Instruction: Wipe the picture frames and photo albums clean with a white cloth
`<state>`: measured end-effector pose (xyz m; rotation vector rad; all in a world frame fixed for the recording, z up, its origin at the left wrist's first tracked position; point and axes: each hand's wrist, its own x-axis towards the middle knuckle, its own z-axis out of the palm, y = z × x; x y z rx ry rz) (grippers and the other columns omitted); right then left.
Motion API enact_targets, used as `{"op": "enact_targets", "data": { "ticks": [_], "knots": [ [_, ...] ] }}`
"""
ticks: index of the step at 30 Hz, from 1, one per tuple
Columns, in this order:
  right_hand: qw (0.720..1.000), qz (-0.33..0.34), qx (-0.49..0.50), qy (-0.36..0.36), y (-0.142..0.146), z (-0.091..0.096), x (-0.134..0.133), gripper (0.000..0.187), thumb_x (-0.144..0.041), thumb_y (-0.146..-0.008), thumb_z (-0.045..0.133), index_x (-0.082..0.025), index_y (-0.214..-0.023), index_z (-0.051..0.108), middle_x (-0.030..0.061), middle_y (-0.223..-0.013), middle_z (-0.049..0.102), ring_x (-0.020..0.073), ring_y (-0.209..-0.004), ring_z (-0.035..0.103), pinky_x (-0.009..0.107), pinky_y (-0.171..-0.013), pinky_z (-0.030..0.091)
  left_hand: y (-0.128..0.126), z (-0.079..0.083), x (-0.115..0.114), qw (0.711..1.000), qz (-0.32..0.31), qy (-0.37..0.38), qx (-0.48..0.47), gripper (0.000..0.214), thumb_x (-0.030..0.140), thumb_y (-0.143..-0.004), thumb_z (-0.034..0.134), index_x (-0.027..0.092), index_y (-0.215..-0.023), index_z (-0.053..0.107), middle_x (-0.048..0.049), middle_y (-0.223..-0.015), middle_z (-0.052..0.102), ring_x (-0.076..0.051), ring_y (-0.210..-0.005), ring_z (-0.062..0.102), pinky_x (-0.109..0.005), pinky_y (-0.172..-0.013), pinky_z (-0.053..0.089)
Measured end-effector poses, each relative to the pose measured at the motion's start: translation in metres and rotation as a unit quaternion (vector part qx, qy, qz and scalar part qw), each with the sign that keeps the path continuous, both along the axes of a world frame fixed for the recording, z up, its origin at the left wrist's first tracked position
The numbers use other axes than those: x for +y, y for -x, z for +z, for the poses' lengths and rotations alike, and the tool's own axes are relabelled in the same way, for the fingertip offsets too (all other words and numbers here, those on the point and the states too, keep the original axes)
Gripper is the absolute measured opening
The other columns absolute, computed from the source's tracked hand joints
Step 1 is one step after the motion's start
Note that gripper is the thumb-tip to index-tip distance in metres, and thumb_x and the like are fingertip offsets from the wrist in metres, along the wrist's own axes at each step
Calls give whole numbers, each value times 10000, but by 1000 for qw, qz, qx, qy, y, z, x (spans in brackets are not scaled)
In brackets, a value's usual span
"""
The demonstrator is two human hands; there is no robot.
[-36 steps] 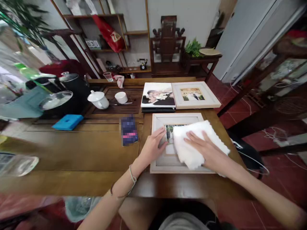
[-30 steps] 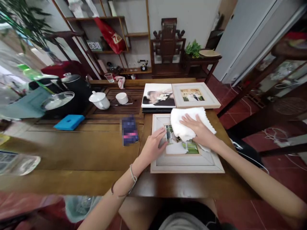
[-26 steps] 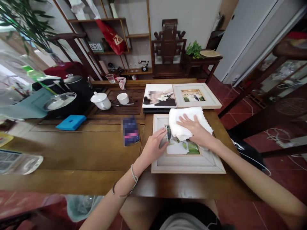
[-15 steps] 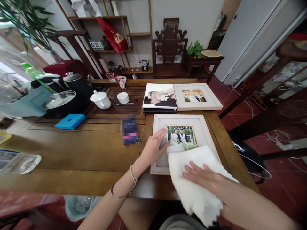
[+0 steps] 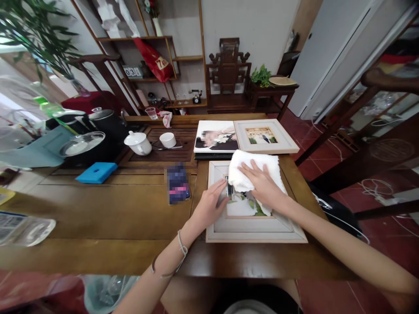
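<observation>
A white picture frame (image 5: 255,226) lies flat on the wooden table, near its front right corner. My left hand (image 5: 213,205) rests on the frame's left side, fingers stretched out, holding nothing. Under my right hand (image 5: 262,185) is a white towel (image 5: 237,174), pressed flat against the upper part of the frame with spread fingers. The towel hides most of the photo (image 5: 240,207) and the frame's top right. Just behind lie a second framed photo (image 5: 288,135) and a white-edged photo album (image 5: 201,141).
A phone (image 5: 177,185) lies left of the frame. Farther left are a blue sponge-like block (image 5: 97,172), a lidded white teacup (image 5: 137,143), a small white cup (image 5: 168,139) and a black pan (image 5: 83,150). A dark wooden chair (image 5: 376,144) stands at the right.
My right hand has pushed the towel away from me, from the frame's lower right up to its top. My left hand stays on the frame's left side.
</observation>
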<state>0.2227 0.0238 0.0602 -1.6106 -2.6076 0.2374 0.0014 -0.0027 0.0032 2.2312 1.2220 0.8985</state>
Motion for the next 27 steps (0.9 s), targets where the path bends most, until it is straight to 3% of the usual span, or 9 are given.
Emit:
{"op": "enact_targets", "data": {
  "ticks": [3, 7, 10, 12, 14, 17, 20, 23, 27],
  "knots": [
    [996, 7, -78, 45, 30, 11, -13, 853, 44, -655, 430, -84, -1495, 350, 155, -1594, 255, 450, -1459, 118, 711, -1085, 245, 2, -6, 1, 999, 12, -6, -38, 461, 168, -990, 332, 151, -1442, 421, -171, -1428, 525, -253, -1357, 479, -481, -1142, 389],
    [985, 81, -102, 110, 57, 18, -70, 857, -9, -648, 502, -33, -1489, 340, 219, -1575, 265, 495, -1435, 160, 710, -1061, 306, 4, -13, 2, 997, 7, -27, -76, 484, 149, -986, 300, 146, -1465, 376, -180, -1445, 503, -243, -1371, 460, -473, -1150, 377],
    [973, 185, -54, 127, 47, 24, -105, 852, -33, -632, 517, -42, -1473, 375, 219, -1560, 305, 467, -1449, 145, 712, -1081, 277, 3, -11, 1, 996, 8, -28, -86, 476, 145, -991, 298, 158, -1459, 381, -167, -1433, 522, -228, -1366, 468, -470, -1154, 371],
    [964, 220, -31, 149, 26, 29, -113, 843, -17, -607, 504, -86, -1445, 438, 186, -1532, 383, 430, -1449, 201, 693, -1091, 291, 2, -7, 0, 998, 12, -11, -68, 442, 164, -994, 339, 163, -1429, 422, -161, -1416, 541, -234, -1354, 483, -481, -1145, 380],
    [968, 195, -26, 157, -1, 34, -107, 817, 5, -599, 475, -135, -1403, 504, 158, -1483, 468, 400, -1429, 288, 667, -1090, 322, 0, -2, -1, 999, 6, 4, -39, 378, 182, -973, 438, 179, -1343, 513, -146, -1383, 572, -260, -1350, 486, -504, -1127, 395],
    [991, 67, -39, 107, -30, 34, -73, 748, 16, -637, 428, -129, -1361, 551, 183, -1425, 526, 411, -1395, 354, 691, -1066, 331, -2, 3, -2, 1000, -12, -3, -20, 259, 171, -904, 570, 208, -1155, 623, -123, -1337, 596, -297, -1337, 490, -515, -1085, 430],
    [999, -28, -8, 27, -32, 28, -27, 748, 18, -663, 413, -66, -1402, 486, 202, -1466, 474, 395, -1410, 334, 645, -1101, 317, -3, 6, -3, 1000, -4, -7, -25, 192, 150, -856, 621, 212, -1038, 625, -117, -1236, 592, -281, -1224, 556, -473, -1027, 466],
    [996, 31, 77, -20, -9, 21, 10, 820, 36, -649, 394, -60, -1463, 390, 161, -1531, 396, 308, -1461, 247, 551, -1174, 244, -3, 9, -4, 999, 17, -7, -38, 182, 137, -817, 640, 202, -961, 550, -80, -1042, 563, -234, -1029, 579, -407, -932, 489],
    [979, 183, 92, 20, 31, 13, 30, 853, 67, -607, 382, -87, -1445, 420, 123, -1519, 430, 249, -1484, 177, 514, -1202, 185, -1, 9, -4, 997, 52, -18, -59, 246, 136, -789, 610, 208, -926, 418, -39, -918, 486, -200, -857, 519, -347, -802, 481]
  ]
}}
